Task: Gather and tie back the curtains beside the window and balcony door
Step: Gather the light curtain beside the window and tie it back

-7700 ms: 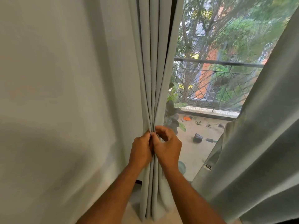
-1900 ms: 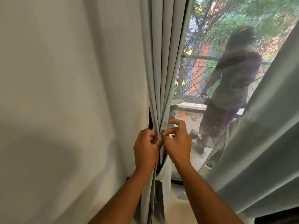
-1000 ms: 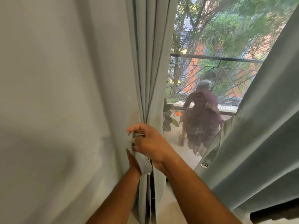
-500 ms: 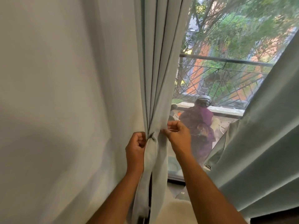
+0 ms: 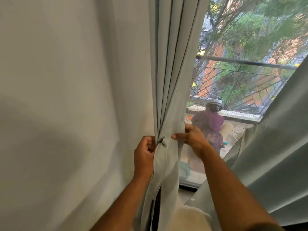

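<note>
A pale grey-blue curtain (image 5: 171,67) hangs in tight folds beside the glass door, gathered to a narrow waist at hand height. My left hand (image 5: 144,155) is curled round the gathered folds on their left side, by a small metal hook or ring at the pinch point. My right hand (image 5: 191,139) pinches the right edge of the same curtain between thumb and fingers. A strip of matching fabric (image 5: 160,165) hangs below my left hand. A second curtain (image 5: 273,147) slants down at the right, loose.
A plain pale wall (image 5: 66,97) fills the left. Through the glass (image 5: 233,84) is a balcony with a black railing, trees beyond, and a person in purple crouching on the floor. A light blue basin (image 5: 184,170) sits near the door's bottom frame.
Both hands stay on the gathered curtain at the same height. My right hand has shifted slightly right along the curtain edge. The person on the balcony crouches lower than 1.9 s ago.
</note>
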